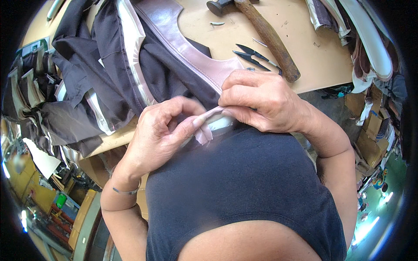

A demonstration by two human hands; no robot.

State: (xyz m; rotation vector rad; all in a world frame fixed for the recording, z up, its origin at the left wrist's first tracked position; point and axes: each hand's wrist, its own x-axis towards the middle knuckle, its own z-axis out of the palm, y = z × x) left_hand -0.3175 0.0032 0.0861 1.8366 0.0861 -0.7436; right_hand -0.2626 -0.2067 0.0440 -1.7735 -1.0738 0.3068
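A pale pink leather piece (pixel 191 56) with a stitched curved edge and what looks like a zipper lies joined to dark lining cloth (pixel 167 78). Close to my chest, its near end is pinched between both hands. My left hand (pixel 163 130) is closed, thumb and fingers gripping the narrow folded edge, with a loose pink tab (pixel 203 135) hanging below. My right hand (pixel 263 102) is closed on the same leather just to the right, thumb beneath and fingers above. The fingertips hide part of the fold.
Black thread snips (pixel 251 56) lie beyond my right hand, beside a wooden-handled hammer (pixel 272 37). A small light scrap (pixel 217 23) rests on the tan table (pixel 198 26). Stacked dark and white pieces (pixel 39 87) hang at the left edge; more white-edged pieces (pixel 370 41) are at far right.
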